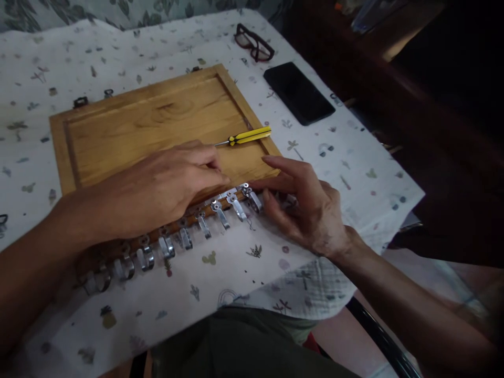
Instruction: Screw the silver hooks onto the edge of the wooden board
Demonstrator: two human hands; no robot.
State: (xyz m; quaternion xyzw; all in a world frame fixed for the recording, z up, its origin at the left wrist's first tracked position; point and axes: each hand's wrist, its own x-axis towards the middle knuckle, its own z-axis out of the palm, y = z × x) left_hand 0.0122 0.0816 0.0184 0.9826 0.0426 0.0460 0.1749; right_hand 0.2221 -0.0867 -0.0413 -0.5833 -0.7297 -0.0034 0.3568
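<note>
A framed wooden panel (149, 118) lies on the patterned cloth. Along its near edge runs a row of bent metal hooks (237, 207) fixed with small screws. My left hand (165, 181) rests over the near part of the panel, its fingers mostly curled and one fingertip reaching the edge by the hooks; its thumb is hidden. A yellow-handled screwdriver (250, 135) lies on the panel, its shaft running behind my left fingers. My right hand (305, 205) is at the panel's near right corner, fingers apart, thumb beside the endmost hook.
A black phone (299, 93) and dark-framed glasses (254, 43) lie beyond the panel to the right. Small dark metal fittings (81, 102) show along the panel's far edge. The cloth-covered table (370, 173) ends in a corner on the right.
</note>
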